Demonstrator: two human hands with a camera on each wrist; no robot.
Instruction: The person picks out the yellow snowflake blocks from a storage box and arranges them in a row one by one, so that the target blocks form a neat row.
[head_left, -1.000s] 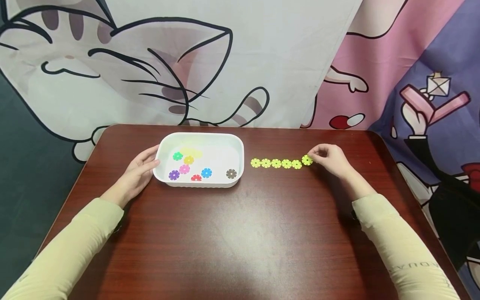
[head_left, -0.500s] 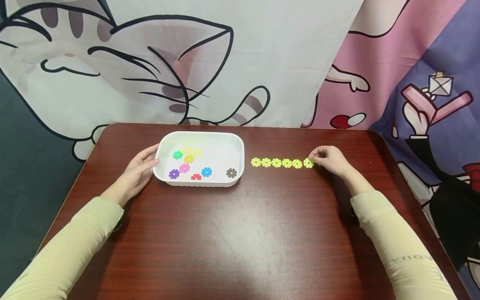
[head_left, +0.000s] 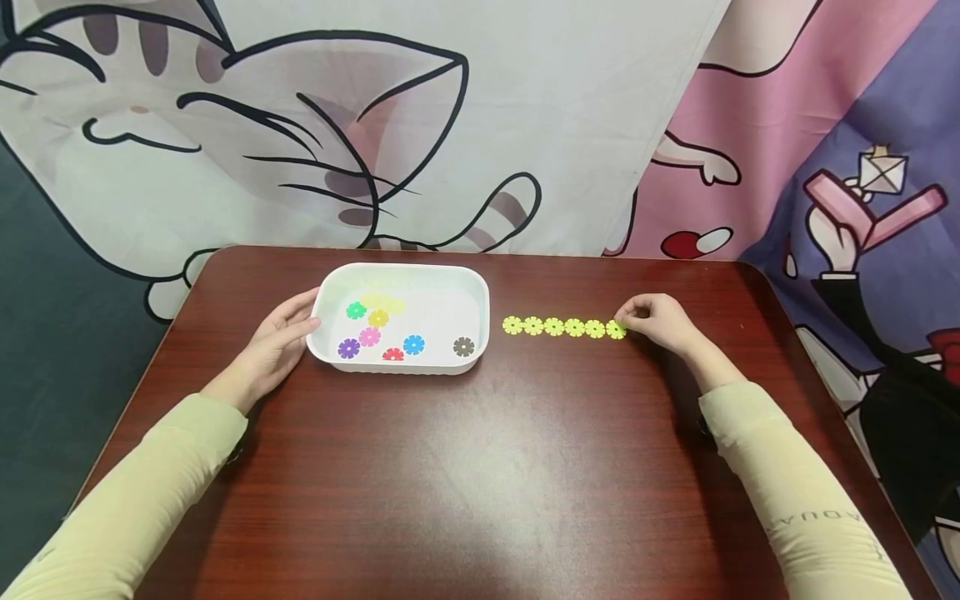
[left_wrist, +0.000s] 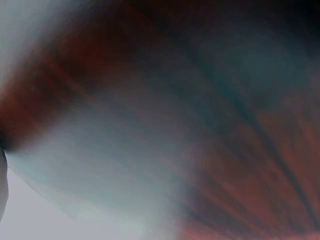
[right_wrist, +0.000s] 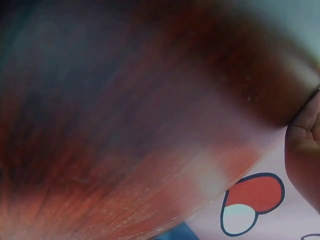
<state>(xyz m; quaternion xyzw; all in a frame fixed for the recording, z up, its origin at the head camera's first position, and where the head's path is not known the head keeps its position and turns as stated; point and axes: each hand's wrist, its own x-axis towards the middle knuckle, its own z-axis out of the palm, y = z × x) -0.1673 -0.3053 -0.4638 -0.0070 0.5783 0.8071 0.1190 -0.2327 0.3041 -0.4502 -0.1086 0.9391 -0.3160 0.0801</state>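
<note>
In the head view, my left hand (head_left: pixel 279 343) grips the left end of a white plastic tray (head_left: pixel 475 292), thumb over the rim. Inside the tray lie several flower-shaped plastic discs, among them a green one (head_left: pixel 356 310), a blue one (head_left: pixel 413 344) and a dark grey one (head_left: pixel 463 346). To the right of the tray runs a straight row of yellow-green flower discs (head_left: pixel 553 327), set edge to edge. My right hand (head_left: pixel 660 321) pinches the yellow-green flower disc (head_left: pixel 616 330) at the row's right end, its fingertips partly covering it.
Everything stands on a dark red-brown wooden table (head_left: pixel 450 467). Behind its far edge hangs a white cloth (head_left: pixel 585 125) with a cartoon cat, beside pink and blue printed cloth. Both wrist views are mostly blurred table surface.
My right hand has brought its flower disc down from slightly above the row's line to its right end, level with the others. My left hand and the tray have stayed put.
</note>
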